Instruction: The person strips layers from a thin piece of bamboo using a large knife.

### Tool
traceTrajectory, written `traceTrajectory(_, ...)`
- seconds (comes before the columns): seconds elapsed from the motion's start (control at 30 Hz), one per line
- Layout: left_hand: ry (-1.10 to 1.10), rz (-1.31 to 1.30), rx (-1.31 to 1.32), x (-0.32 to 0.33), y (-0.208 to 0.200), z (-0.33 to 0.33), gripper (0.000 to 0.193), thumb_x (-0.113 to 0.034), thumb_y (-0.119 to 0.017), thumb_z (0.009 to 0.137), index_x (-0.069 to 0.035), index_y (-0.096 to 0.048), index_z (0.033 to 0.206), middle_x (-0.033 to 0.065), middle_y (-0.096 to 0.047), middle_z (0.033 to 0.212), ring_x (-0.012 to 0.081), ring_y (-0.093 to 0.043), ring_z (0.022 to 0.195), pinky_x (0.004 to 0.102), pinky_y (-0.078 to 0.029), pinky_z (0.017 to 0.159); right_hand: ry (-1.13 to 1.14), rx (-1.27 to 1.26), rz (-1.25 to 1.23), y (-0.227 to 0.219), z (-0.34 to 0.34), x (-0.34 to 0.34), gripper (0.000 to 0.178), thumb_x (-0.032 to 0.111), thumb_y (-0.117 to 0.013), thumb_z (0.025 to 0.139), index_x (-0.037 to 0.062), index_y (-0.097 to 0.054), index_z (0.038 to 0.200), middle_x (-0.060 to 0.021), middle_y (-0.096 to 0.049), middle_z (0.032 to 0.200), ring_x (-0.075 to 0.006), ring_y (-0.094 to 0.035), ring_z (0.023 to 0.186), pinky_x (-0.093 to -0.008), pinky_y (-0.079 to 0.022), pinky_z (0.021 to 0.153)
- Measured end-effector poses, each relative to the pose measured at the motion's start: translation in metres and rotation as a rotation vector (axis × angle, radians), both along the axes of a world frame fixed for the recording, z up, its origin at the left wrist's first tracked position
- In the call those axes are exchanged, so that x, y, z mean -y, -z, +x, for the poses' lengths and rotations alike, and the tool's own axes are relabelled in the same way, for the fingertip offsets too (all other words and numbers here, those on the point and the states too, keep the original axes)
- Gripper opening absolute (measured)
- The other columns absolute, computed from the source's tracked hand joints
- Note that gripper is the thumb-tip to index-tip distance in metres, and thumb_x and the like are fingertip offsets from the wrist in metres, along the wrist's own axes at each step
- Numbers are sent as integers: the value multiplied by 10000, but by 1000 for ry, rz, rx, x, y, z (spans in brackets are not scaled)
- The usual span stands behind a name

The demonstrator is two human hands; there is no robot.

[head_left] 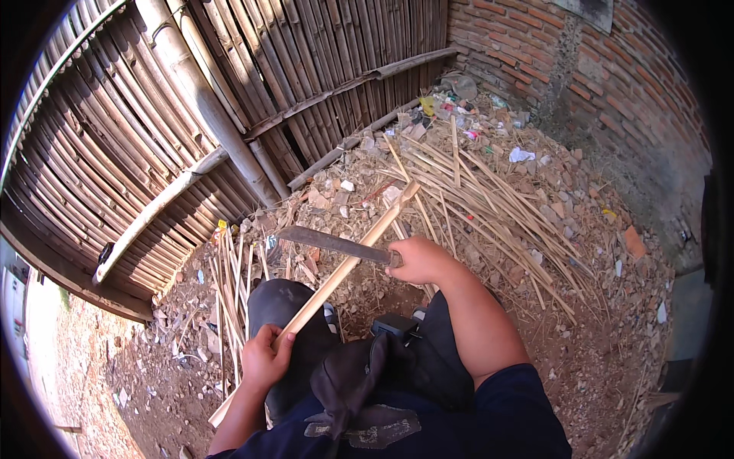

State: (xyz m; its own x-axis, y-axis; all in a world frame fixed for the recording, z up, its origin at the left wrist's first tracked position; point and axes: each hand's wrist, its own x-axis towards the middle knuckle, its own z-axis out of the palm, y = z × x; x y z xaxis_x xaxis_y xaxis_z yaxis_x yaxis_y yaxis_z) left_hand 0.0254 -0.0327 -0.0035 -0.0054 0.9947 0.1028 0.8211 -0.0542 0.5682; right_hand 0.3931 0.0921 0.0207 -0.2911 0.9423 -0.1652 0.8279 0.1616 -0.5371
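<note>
Dark machete (332,243) across pale strip (318,301), well apart from wall (329,61)

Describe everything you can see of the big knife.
The big knife has a long, broad, dull grey-brown blade, apparently worn metal, its tip pointing left. The right hand grips the handle, mostly hiding it. The blade crosses in front of the pale strip; whether they touch is unclear.

We have the bamboo strip (317,301) in our left hand (264,357) and, crossing above it, the machete (329,242) in our right hand (419,260). Loose strips (501,208) lie ahead to our right, before the brick wall (508,38); a slatted fence (92,145) stands left.
</note>
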Motion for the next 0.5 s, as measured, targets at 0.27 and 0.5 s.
traceTrajectory(0.27, 10, -10, -17, 0, -2, 0, 288, -330, -747, 934, -57, -655, 936, 145, -662, 649, 363, -683, 605, 447, -522, 582, -48, 73, -39, 0, -5, 0, 393, 356, -768, 841, 109, -715, 1142, -192, -734, 1023, -379, -705, 1019, -492, -559, 880)
traceTrajectory(0.5, 20, 0, -5, 0, 0, 0, 289, -324, -746, 931, -51, -655, 945, 152, -665, 657, 370, -686, 611, 450, -527, 588, -44, 89, -43, 0, -4, 1, 412, 364, -769, 842, 121, -714, 1170, -190, -732, 1056, -380, -702, 1035, -497, -559, 886)
